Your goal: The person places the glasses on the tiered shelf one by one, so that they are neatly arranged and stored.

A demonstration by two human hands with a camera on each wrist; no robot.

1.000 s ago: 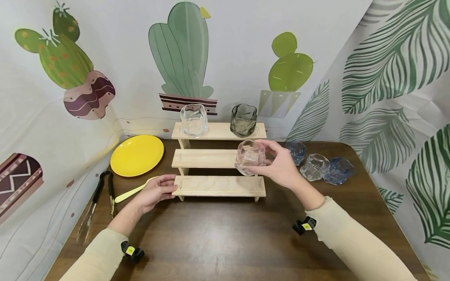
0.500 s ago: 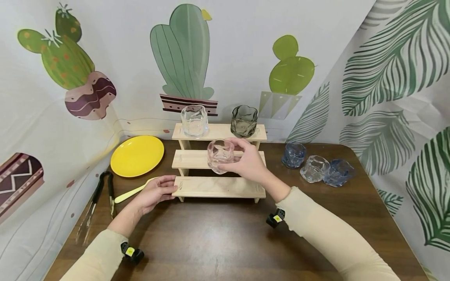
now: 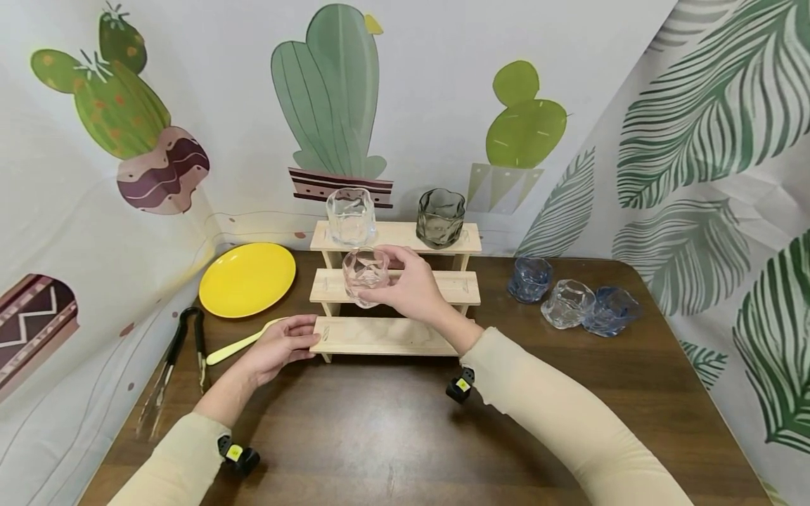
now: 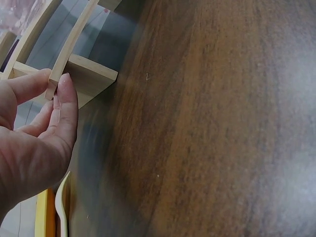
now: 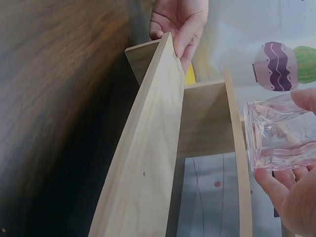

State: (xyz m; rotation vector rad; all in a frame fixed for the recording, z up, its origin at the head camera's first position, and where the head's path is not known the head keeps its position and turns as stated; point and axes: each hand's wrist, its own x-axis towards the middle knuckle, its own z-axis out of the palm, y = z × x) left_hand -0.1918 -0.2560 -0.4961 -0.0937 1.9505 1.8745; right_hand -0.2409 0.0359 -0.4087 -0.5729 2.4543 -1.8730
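My right hand [image 3: 411, 284] holds a pinkish clear glass cup [image 3: 365, 275] between thumb and fingers, over the left part of the middle step of a wooden three-step rack [image 3: 392, 336]. In the right wrist view the glass cup [image 5: 276, 133] shows close beside the middle step's edge. My left hand [image 3: 285, 346] pinches the left end of the lowest step; the left wrist view shows thumb and fingers on either side of the board [image 4: 64, 57]. On the top step stand a clear glass cup [image 3: 351, 218] at left and a smoky grey glass cup [image 3: 441, 219] at right.
At the right of the brown table [image 3: 392, 436] are a blue glass cup [image 3: 530, 280], a clear one [image 3: 567, 304] and another blue one [image 3: 610, 310]. A yellow plate [image 3: 247, 280], black-handled tongs [image 3: 171, 365] and a pale yellow utensil [image 3: 237, 346] lie at left.
My right hand has carried the pink glass cup leftward along the middle step, from its right end to its left part. The left hand has stayed on the lowest step.
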